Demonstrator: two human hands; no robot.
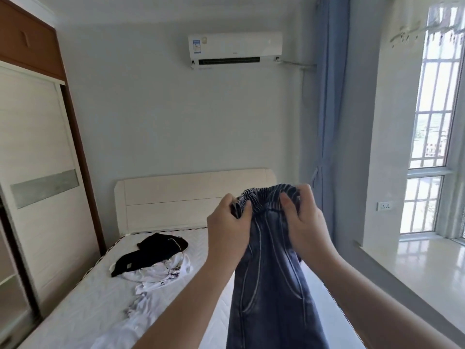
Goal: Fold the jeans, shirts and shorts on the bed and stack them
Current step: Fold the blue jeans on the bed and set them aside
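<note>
1. Centre right of the frame: the left hand [227, 226] and the right hand [303, 217] each grip the bunched elastic waistband of the jeans [271, 285], held up in the air over the bed [176, 293]; the legs hang down out of view.
2. Risk, as a judgement: the gathered waistband may slip from one hand; the heavy denim could then twist, drag, and fold crooked.
3. The denim is dark blue, faded, with pale seams.
4. Centre left, on the quilted white mattress: a crumpled black garment [156, 250] lies on a soft white printed shirt [163, 275]; neither is folded yet.
</note>
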